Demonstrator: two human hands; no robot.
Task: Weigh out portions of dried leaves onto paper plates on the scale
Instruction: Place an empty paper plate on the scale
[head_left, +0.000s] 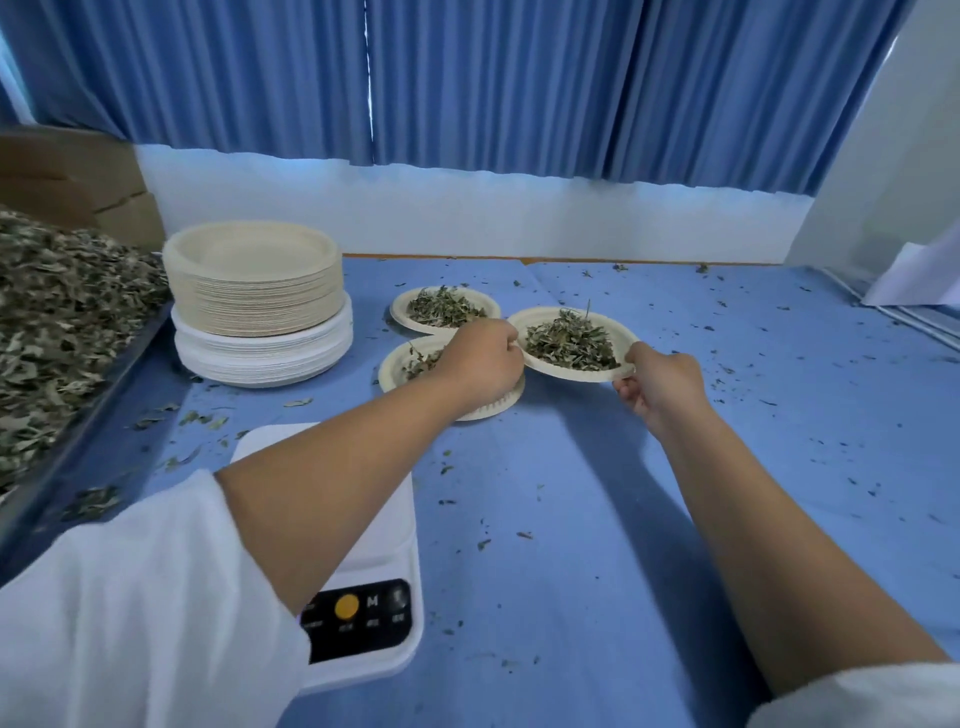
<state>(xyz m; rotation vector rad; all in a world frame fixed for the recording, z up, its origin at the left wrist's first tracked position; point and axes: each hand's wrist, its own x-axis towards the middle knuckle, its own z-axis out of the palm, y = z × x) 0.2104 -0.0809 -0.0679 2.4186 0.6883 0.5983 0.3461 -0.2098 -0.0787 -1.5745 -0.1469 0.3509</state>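
Both my hands hold one paper plate (540, 318) heaped with dried leaves, a little above the blue table. My left hand (480, 361) pinches its left rim, and my right hand (657, 387) grips its near right rim. Two other filled plates lie close by: one behind (415, 318) and one partly under my left hand (390, 370). The white scale (387, 525) sits near me with nothing on its platform, half hidden by my left forearm. A big heap of dried leaves (57, 332) fills a tray at the left.
A tall stack of unused paper plates (257, 306) stands left of the filled ones. Leaf crumbs are scattered over the blue table cover (675, 519). A cardboard box (78, 176) sits at the back left; blue curtains hang behind.
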